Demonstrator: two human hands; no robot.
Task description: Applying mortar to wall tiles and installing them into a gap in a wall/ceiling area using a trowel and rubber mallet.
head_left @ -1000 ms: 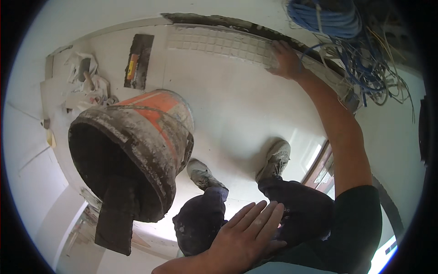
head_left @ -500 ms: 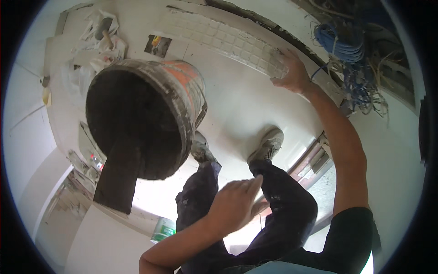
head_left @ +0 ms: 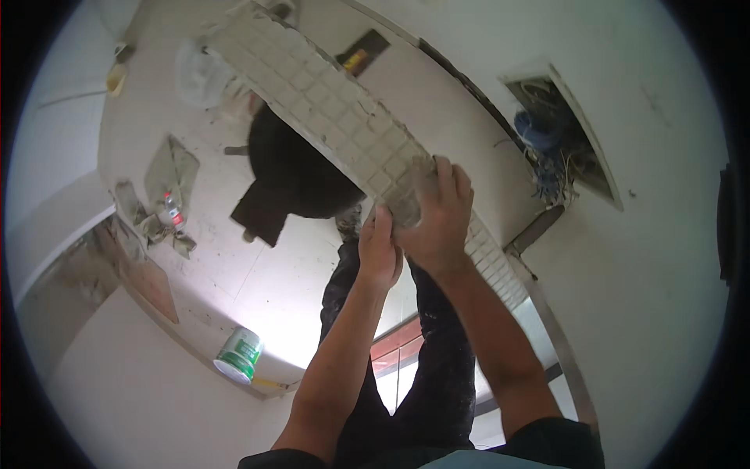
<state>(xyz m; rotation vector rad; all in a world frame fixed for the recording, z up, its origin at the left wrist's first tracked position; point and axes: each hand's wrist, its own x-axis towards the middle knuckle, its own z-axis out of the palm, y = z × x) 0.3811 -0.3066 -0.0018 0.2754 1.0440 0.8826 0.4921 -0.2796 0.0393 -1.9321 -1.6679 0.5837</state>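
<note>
A long pale tile strip (head_left: 344, 117), its visible face covered in a raised grid, slants from the upper left toward the lower right, lifted above the floor. My left hand (head_left: 380, 250) is closed on its near edge, thumb upward. Just right of that, my right hand (head_left: 441, 223) wraps over the strip with its fingers on the far edge. A smooth greyish patch shows on the strip between the hands. Beneath it stands a dark-mouthed bucket (head_left: 305, 176), partly covered by the strip. A dark flat board-like piece (head_left: 262, 215) juts from the bucket's rim.
A white and green can (head_left: 240, 354) stands at the lower left. A small bottle (head_left: 173, 210) lies among cloth-like scraps. On the right, a wall opening (head_left: 578, 137) holds loose blue cables (head_left: 539, 133). A dark rectangular piece (head_left: 363, 52) rests beyond the strip.
The tile strip has come up off the floor and closer to me. My left hand has moved from above my knees onto it; my right hand has drawn nearer. The view has shifted.
</note>
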